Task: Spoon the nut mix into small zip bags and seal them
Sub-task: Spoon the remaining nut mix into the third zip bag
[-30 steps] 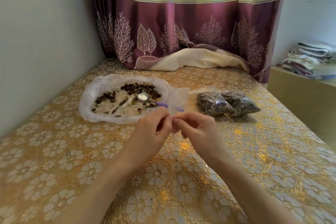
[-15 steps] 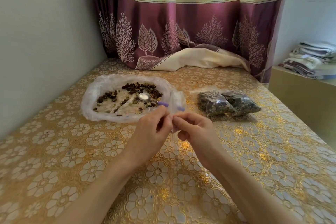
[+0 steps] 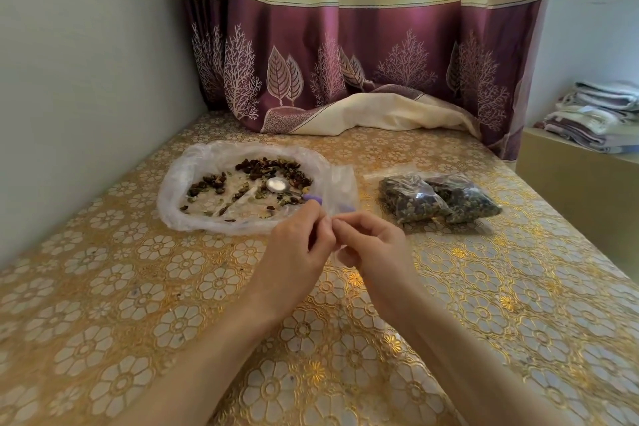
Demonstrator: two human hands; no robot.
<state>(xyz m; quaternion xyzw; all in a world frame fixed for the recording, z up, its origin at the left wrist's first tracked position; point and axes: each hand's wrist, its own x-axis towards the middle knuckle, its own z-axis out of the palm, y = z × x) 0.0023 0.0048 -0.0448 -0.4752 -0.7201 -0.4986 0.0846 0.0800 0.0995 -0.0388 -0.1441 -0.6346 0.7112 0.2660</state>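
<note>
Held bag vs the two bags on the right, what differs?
The held bag is clear and empty; the right bags are stuffed dark with mix. The held bag is pinched upright by left hand and right hand; the right bags lie flat on the table. All are small clear plastic bags.

Two bare forearms reaching in from the lower edge of the frame, converging toward the centre. Left hand (image 3: 297, 245) just left of centre, back facing the camera, fingers curled, thumb and forefinger pinched together at the top. Right hand (image 3: 373, 245) just right of centre, fingers curled likewise, fingertips meeting the left hand's. Both pinching an empty clear zip bag (image 3: 342, 190).
</note>
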